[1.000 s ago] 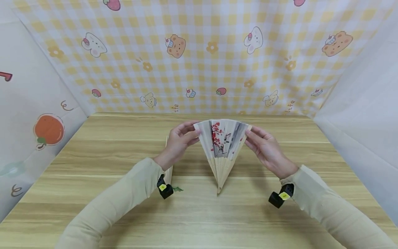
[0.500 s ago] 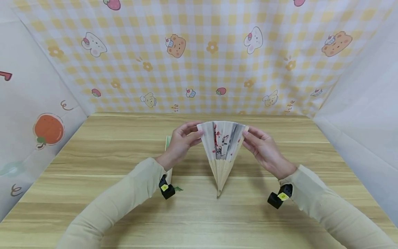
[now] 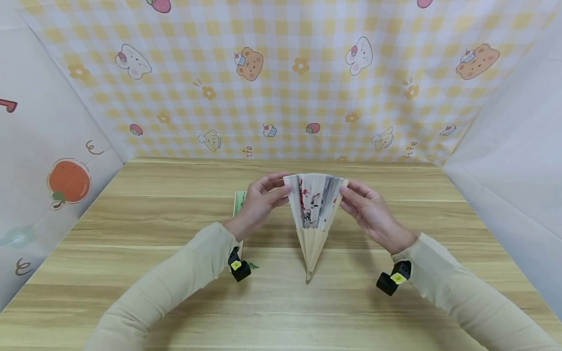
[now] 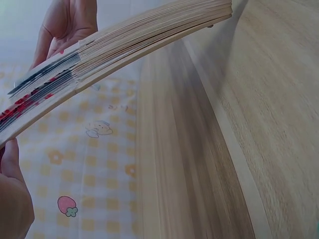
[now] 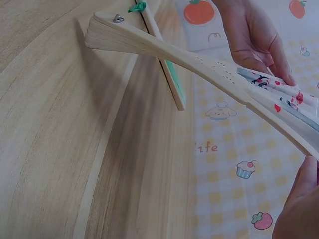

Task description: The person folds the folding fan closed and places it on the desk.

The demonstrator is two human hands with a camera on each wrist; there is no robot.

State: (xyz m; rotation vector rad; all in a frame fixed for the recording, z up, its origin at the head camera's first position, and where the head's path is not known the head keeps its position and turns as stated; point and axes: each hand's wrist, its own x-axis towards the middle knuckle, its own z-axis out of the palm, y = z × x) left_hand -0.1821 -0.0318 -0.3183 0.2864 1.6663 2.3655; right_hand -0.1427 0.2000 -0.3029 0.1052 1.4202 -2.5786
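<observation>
A folding fan [image 3: 312, 202] with pale wooden ribs and a white leaf painted with red blossoms is held partly spread, its pivot end toward me. My left hand [image 3: 268, 196] pinches the fan's left outer edge near the top, thumb in front. On the opposite edge my right hand [image 3: 366, 207] pinches the outer guard in the same way. The right wrist view shows the fan's ribs [image 5: 149, 42] bunched at a metal rivet, raised over the table. Past my left wrist lies a second folded fan [image 3: 239, 199], green and pale wood, partly hidden by that arm.
A green tassel or cord [image 3: 253, 265] lies by the folded fan's near end. The wood-grain table [image 3: 281, 312] meets a yellow checked cloth [image 3: 281, 97] at the back. White cloth hangs at both sides.
Both hands have moved toward each other, so the fan's spread has narrowed. The fan has come slightly nearer to me. More of the green folded fan shows behind my left hand.
</observation>
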